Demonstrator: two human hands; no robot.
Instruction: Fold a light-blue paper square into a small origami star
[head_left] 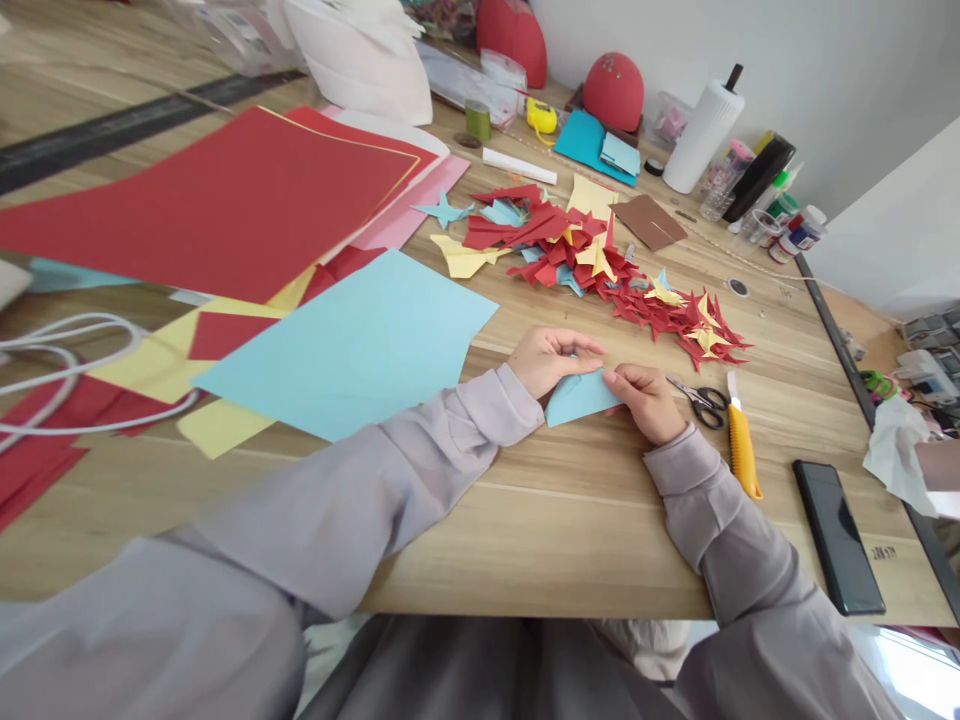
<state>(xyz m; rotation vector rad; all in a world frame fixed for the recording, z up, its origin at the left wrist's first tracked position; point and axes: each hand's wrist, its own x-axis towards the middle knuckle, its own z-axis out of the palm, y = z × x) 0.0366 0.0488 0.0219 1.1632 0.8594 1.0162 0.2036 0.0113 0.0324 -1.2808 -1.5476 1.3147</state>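
Note:
A small folded piece of light blue paper (581,398) is between my hands, near the middle of the table. My left hand (553,358) grips its upper left part, fingers bent over the top edge. Thumb and fingers of my right hand (645,400) pinch the right corner. Just beyond lies a long pile of folded red, yellow and blue paper pieces (547,235). To the left is a large light blue sheet (352,340). Black scissors (707,405) and a yellow-handled cutter (742,450) rest right of my right hand.
Large red sheets (217,200) and a white cable (75,365) lie at the left. A black phone (838,535) is at the right. Bottles, a tape measure (541,117) and a red dome (613,90) stand along the back. Another person's arm (939,465) shows at the right edge.

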